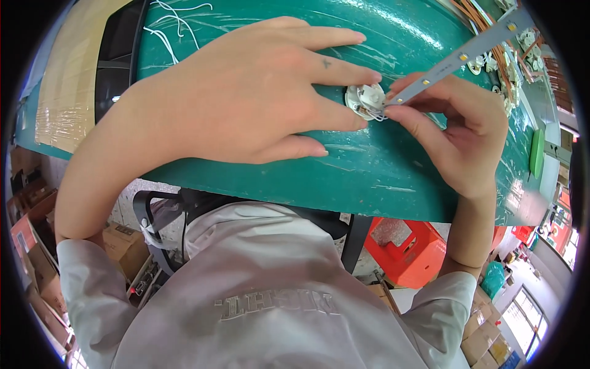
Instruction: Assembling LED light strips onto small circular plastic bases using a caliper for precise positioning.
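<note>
My left hand (pixel 258 92) lies flat on the green table (pixel 369 172), its fingertips pressing on a small round white lamp part (pixel 364 100). My right hand (pixel 458 126) pinches the near end of a long grey strip with small yellow chips (pixel 467 52) and holds it against that white part. Thin white wires show at the joint under my right thumb. The strip runs up and to the right, away from my hands.
More white round parts (pixel 513 92) and copper-coloured strips (pixel 476 15) lie at the table's far right. Loose white wires (pixel 175 27) sit at the upper left beside a black tray (pixel 117 55). Below the table are an orange stool (pixel 409 249) and cardboard boxes (pixel 126 246).
</note>
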`<state>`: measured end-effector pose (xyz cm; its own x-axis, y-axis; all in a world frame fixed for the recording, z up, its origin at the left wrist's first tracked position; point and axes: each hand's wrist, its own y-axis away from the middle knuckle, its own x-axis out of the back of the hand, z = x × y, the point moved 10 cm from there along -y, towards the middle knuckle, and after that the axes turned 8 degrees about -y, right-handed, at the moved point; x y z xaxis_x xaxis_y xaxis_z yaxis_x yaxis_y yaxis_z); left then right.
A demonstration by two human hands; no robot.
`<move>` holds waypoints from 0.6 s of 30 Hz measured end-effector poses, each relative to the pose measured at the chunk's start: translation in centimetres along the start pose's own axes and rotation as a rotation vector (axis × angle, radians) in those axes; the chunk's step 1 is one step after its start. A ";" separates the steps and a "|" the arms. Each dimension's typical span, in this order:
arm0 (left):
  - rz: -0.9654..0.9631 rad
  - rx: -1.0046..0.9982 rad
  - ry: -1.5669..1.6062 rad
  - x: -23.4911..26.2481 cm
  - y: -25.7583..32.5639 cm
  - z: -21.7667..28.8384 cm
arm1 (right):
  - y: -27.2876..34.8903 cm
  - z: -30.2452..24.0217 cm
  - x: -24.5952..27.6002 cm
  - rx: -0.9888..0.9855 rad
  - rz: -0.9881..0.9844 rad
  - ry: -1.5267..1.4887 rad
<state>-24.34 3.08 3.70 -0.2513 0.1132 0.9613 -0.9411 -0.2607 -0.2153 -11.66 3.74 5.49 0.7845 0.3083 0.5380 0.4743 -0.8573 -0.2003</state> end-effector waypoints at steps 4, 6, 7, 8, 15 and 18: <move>-0.009 -0.039 -0.011 0.3 -0.3 -0.2 | -0.2 -0.1 0.7 0.141 0.078 -0.119; -0.029 -0.042 -0.031 0.1 -0.3 -0.3 | -0.2 0.3 1.0 0.141 0.143 -0.190; -0.036 -0.042 -0.037 0.0 -0.2 -0.4 | -0.3 0.8 0.8 0.090 0.141 -0.182; -0.036 -0.037 -0.037 -0.1 -0.2 -0.4 | -0.3 1.1 0.6 0.044 0.136 -0.183; 0.069 -0.024 -0.002 0.0 0.4 -0.6 | 0.4 3.2 0.8 -0.270 0.215 -0.191; 0.098 -0.015 0.006 0.0 0.5 -0.5 | 0.7 3.3 1.2 -0.300 0.285 -0.190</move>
<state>-24.94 3.44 3.46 -0.3435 0.0937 0.9345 -0.9153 -0.2561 -0.3108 -9.10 4.84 3.28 0.9396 0.0889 0.3305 0.1141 -0.9918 -0.0576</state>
